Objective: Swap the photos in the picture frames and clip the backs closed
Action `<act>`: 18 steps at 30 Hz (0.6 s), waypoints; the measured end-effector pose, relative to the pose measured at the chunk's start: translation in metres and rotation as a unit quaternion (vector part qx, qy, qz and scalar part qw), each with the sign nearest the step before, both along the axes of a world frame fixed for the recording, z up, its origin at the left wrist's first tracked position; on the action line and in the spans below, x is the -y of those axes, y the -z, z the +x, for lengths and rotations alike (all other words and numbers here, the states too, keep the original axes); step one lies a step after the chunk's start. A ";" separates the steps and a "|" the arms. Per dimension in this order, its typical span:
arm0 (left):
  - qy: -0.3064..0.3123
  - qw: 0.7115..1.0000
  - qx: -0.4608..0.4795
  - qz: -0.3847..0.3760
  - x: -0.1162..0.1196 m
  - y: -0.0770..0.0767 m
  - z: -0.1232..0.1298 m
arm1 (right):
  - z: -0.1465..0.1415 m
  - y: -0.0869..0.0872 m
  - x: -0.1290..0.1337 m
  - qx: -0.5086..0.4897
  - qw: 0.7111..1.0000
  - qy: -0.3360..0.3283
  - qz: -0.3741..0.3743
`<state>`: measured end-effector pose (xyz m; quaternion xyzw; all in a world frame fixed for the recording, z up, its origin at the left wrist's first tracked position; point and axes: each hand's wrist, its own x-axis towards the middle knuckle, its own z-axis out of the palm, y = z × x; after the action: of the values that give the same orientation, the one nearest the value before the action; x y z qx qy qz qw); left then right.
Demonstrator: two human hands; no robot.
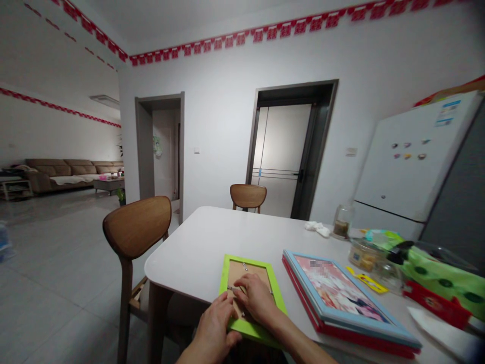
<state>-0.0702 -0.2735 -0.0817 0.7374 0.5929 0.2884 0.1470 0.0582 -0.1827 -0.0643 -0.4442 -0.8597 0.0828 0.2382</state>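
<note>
A green picture frame lies back side up at the table's near edge, its brown backing board and small metal clips showing. My left hand grips the frame's left near corner, thumb on the near rail and fingers over the left rail. My right hand rests over the backing, its bent fingertips at the clip by the left rail; whether they pinch it is too small to tell. To the right, a light blue frame with a pink picture lies on top of red frames.
The white table has glass jars, crumpled tissue, a yellow item and a green bag on its right side. Wooden chairs stand at the left and far sides. A white refrigerator stands at the right.
</note>
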 end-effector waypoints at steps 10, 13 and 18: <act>0.006 1.000 -0.001 0.013 0.003 -0.008 0.002 | -0.023 0.005 -0.010 0.018 0.997 0.077 0.007; -0.007 1.000 0.002 -0.002 0.002 -0.005 0.001 | -0.005 0.001 -0.012 0.013 0.998 0.066 -0.001; -0.016 1.000 0.013 0.002 0.002 0.002 0.001 | 0.044 -0.003 -0.020 0.033 0.994 0.101 -0.008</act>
<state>-0.0696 -0.2755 -0.0835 0.7245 0.6020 0.3013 0.1482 0.1019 -0.1629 -0.0611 -0.5334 -0.8170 0.0510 0.2133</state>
